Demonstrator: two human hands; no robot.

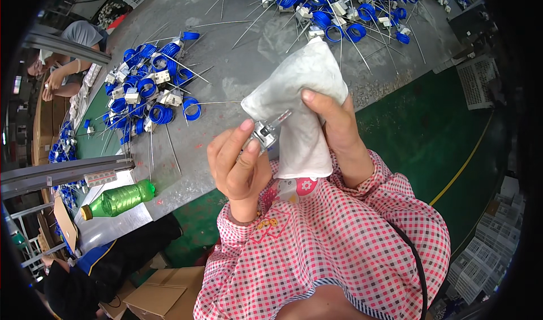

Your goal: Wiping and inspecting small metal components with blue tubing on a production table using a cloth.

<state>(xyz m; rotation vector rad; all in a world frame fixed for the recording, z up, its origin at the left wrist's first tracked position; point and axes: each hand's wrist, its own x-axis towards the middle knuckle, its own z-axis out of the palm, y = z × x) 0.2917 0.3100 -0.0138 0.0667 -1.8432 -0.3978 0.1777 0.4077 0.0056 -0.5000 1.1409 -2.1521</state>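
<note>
My left hand (238, 159) pinches a small clear-and-silver part (264, 134) between thumb and fingers. A narrow, flat tip sticks out of this part toward the upper right, right beside a white cloth (305, 145). Gripped in my right hand (335, 116), the cloth is bunched at the top, thumb pressed on its front, and hangs down in folds. The fingers behind it are hidden. Both hands are raised in front of my checked smock, near the grey table's edge.
On the grey table (226, 65) lie two heaps of blue wire coils with white blocks and long thin rods, a left heap (141, 88) and a far heap (345, 14). A green bottle (119, 200) lies at the left. Other people (73, 65) sit beyond. Cartons (161, 294) stand below left.
</note>
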